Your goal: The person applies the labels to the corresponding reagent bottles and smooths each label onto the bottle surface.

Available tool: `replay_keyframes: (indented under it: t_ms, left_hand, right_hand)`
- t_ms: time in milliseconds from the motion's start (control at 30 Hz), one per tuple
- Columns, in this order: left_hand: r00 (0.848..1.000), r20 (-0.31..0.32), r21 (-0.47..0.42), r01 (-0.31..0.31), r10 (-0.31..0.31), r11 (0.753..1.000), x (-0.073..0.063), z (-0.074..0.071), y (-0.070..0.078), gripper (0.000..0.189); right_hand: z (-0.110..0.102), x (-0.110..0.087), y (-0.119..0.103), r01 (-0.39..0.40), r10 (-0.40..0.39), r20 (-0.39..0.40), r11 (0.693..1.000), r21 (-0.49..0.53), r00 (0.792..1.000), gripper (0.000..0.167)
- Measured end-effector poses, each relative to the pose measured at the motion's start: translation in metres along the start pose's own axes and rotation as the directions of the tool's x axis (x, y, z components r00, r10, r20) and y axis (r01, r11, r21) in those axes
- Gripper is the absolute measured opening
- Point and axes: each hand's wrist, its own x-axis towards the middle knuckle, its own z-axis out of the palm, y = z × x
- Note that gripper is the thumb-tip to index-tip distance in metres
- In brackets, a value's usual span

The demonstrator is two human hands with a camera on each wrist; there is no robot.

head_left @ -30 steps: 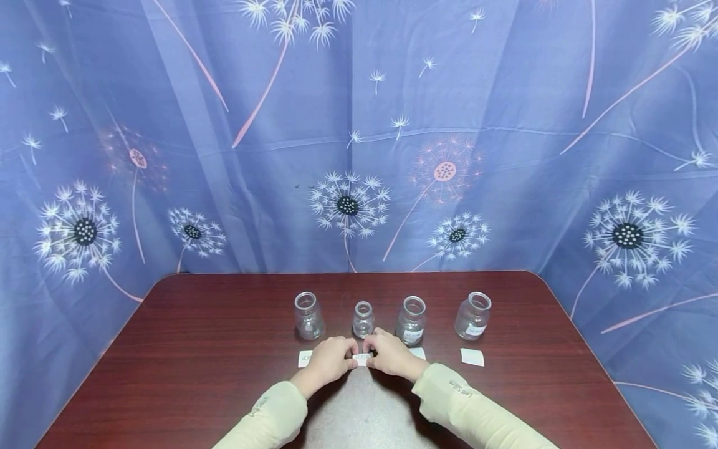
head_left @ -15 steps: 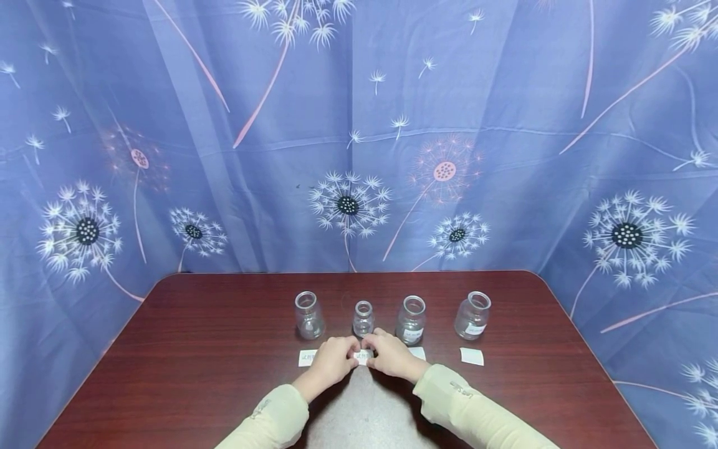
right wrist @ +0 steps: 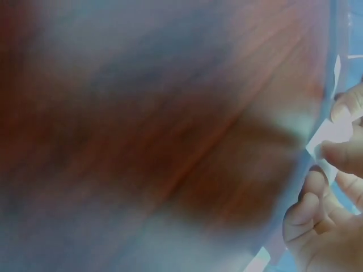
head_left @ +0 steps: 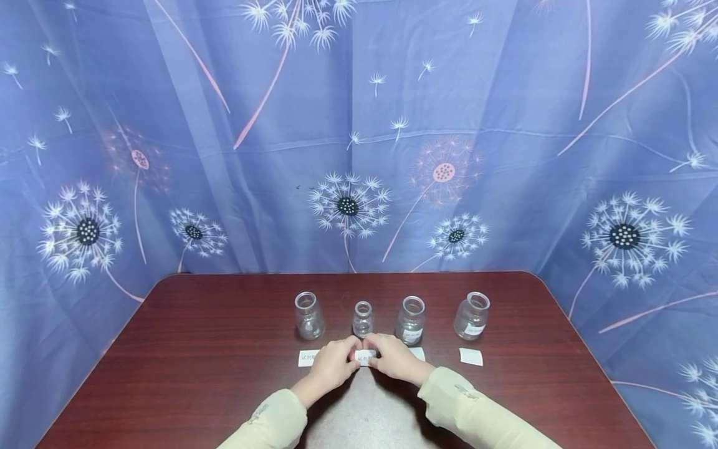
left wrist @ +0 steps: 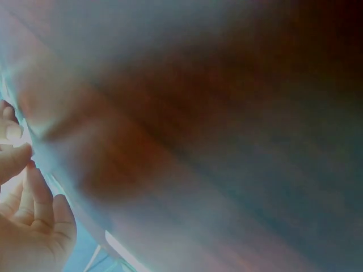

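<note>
Moved since the earlier frames: right hand (head_left: 395, 355), a slight shift outward to its own right; more of the held label now shows between the two sets of fingertips.

Held label (head_left: 366, 358): one white strip, dark printed characters, in front of the small jar (head_left: 363, 320). Its left end is pinched by the left hand (head_left: 335, 360), its right end by the right hand, thumbs nearest the wearer. Contact with the table (head_left: 185, 362): cannot tell.

Printed label (head_left: 307, 358): white, on the table just beside the left hand, partly covered by it.

White slip (head_left: 417, 353): partly hidden behind the right hand.

Blank slip (head_left: 471, 357): white, on the table, apart from the right hand.

Jars: four, clear glass, upright, open-mouthed, in a row. From left: left jar (head_left: 310, 317); the small jar; third jar (head_left: 410, 318), white label on its front; right jar (head_left: 472, 317), likewise labelled.

Sleeves (head_left: 477, 408): pale cream, both arms.

Table: reddish-brown, wood-grained, with a bright patch of glare between the forearms.

Curtain (head_left: 269, 206): blue, dandelion print, behind the table.
</note>
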Motion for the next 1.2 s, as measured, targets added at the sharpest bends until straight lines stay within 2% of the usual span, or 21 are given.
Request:
replay_keyframes:
  t_ms: [267,467,600,733,1000,1200]
  left_hand:
    - [0.999,-0.020,-0.105,0.023,-0.026,0.994,0.000,-0.001,0.000,0.020]
    - [0.997,-0.039,-0.261,0.049,-0.061,0.964,0.000,-0.009,0.005,0.019]
    - [0.994,-0.077,-0.326,0.050,-0.080,0.944,0.000,-0.012,0.007,0.019]
    - [0.989,-0.116,-0.346,0.047,-0.093,0.937,0.000,-0.012,0.008,0.017]
    - [0.986,-0.110,-0.376,0.073,-0.123,0.924,0.000,-0.014,0.012,0.013]
    - [0.981,-0.123,-0.369,0.096,-0.151,0.925,0.001,-0.017,0.017,0.008]
  right_hand:
    - [-0.007,-0.002,-0.001,-0.006,0.009,-0.024,0.993,0.122,1.000,0.014]
    - [-0.014,-0.004,-0.003,-0.032,0.040,-0.028,0.971,0.236,0.999,0.012]
    - [-0.018,-0.004,-0.005,-0.070,0.079,-0.012,0.937,0.341,0.997,0.011]
    - [-0.021,-0.004,-0.006,-0.100,0.115,-0.009,0.897,0.432,0.993,0.010]
    - [-0.029,-0.007,-0.014,-0.134,0.179,-0.014,0.780,0.611,0.984,0.011]
    - [-0.035,-0.012,-0.023,-0.143,0.202,-0.015,0.740,0.657,0.979,0.013]
